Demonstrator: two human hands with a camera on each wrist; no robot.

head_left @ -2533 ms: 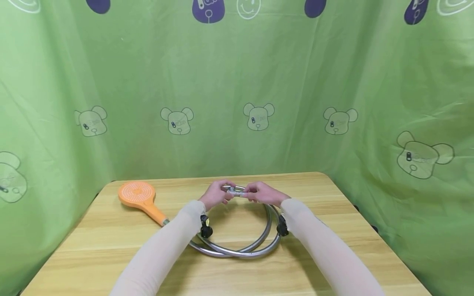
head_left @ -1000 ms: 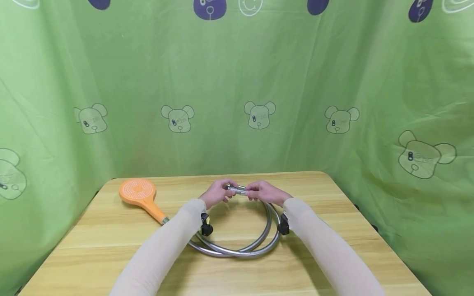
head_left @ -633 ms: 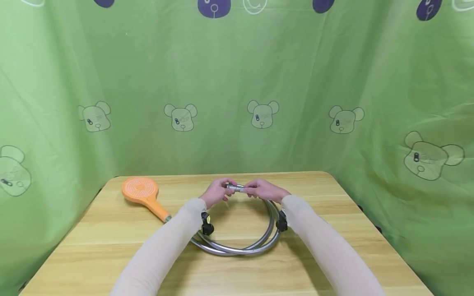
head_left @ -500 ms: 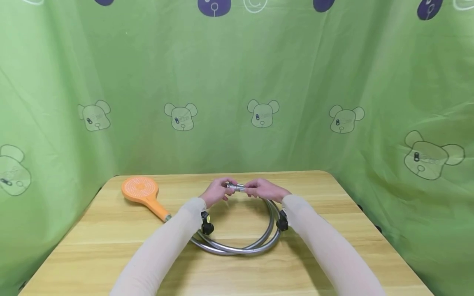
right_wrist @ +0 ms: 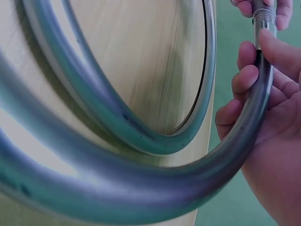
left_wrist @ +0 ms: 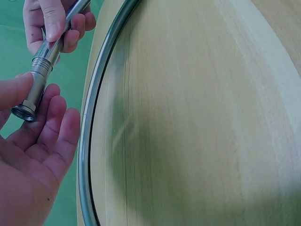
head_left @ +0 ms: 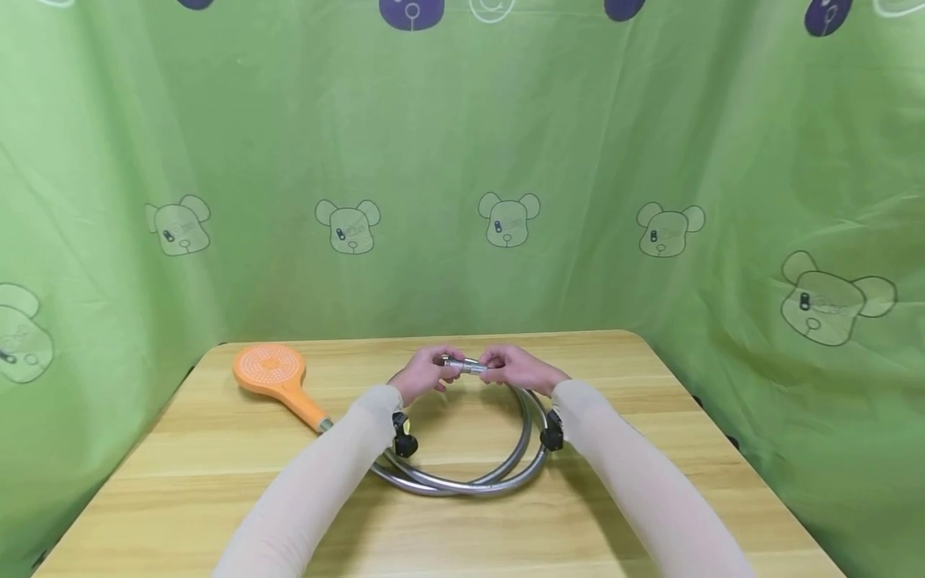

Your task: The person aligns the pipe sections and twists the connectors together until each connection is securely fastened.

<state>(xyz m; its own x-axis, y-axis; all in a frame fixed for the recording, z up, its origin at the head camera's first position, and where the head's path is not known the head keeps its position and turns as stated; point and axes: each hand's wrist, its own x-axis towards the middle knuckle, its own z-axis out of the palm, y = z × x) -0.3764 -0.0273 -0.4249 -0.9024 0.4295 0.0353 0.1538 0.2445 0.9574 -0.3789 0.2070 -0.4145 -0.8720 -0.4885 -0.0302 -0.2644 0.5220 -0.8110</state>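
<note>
In the head view my left hand [head_left: 428, 375] pinches a short chrome connector [left_wrist: 35, 96] between thumb and fingers. The left wrist view shows its open, threaded end facing out and ridged thread near its middle. My right hand [head_left: 520, 371] holds the end of a silver shower hose [right_wrist: 251, 113], thumb and fingertips around the metal nut [right_wrist: 257, 37]. Connector and nut stand end to end in one line, above the far part of the table. The hose curves down from the right hand into loops. Fingers partly cover the joint.
An orange shower head [head_left: 270, 368] lies at the left on the wooden table [head_left: 181, 514], its handle joined to the hose's other end. Hose loops [head_left: 499, 486] lie between the forearms. A green curtain [head_left: 433, 281] encloses the table's back and sides.
The connector, tilted differently at first, now lies in line with the hose end. My right hand's fingers have shifted slightly on the nut. The shower head stays put.
</note>
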